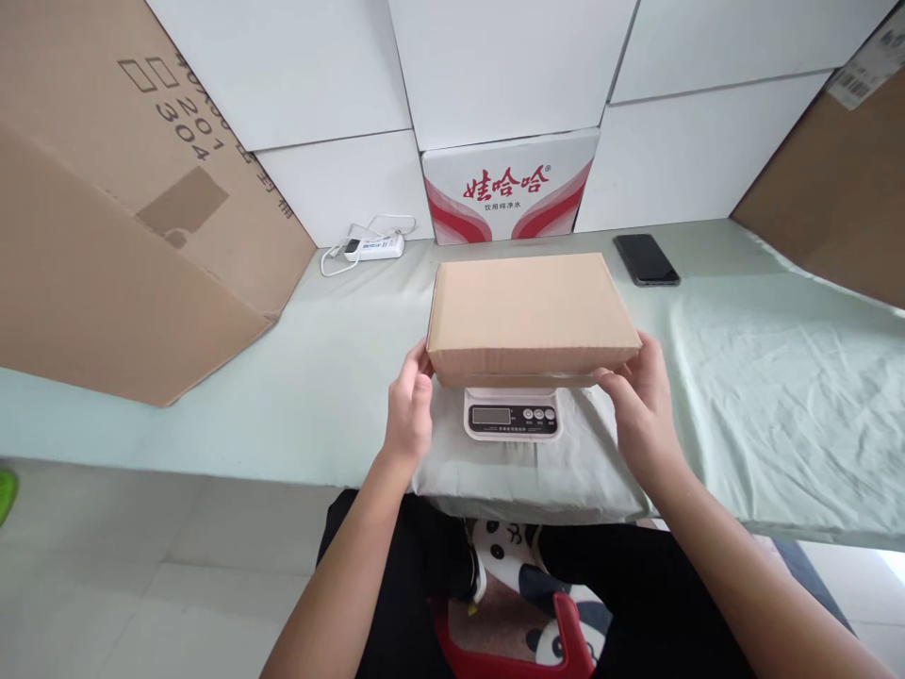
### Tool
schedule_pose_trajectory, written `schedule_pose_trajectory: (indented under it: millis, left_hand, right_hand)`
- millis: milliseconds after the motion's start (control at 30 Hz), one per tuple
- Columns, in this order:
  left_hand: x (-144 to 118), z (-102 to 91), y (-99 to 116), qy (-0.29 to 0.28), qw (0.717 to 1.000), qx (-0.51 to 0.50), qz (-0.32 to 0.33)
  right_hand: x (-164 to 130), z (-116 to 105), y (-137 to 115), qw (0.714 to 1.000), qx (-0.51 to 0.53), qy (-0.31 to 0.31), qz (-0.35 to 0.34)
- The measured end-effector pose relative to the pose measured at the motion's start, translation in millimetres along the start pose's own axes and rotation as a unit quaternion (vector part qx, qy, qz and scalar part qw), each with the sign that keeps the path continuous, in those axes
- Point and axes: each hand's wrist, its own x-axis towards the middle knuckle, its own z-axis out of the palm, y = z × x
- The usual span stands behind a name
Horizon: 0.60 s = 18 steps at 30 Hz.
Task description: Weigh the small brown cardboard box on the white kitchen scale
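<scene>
While my left hand (410, 407) and right hand (640, 401) clasp the ends of the cardboard box (532, 316) resting on the scale (513, 413), I should keep it level and centred. Its platform hides beneath; the display reads nothing legible.

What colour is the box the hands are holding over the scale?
Plain brown cardboard box, unprinted, seen best in the head view.
</scene>
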Motion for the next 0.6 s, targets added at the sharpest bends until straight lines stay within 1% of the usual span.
schedule_pose_trajectory:
  millis: [233,467,600]
  left_hand:
    - [1,-0.4,-2,-0.003,1.0,0.0,-0.003]
    - [1,-0.6,-4,0.0,1.0,0.001,-0.003]
    - [1,-0.6,-3,0.002,1.0,-0.003,-0.003]
  right_hand:
    - [1,-1,0,1.0,-0.008,0.0,0.003]
    - [0,-4,-1,0.999,-0.047,0.002,0.0]
    - [4,-11,-3,0.997,-0.081,-0.007,0.017]
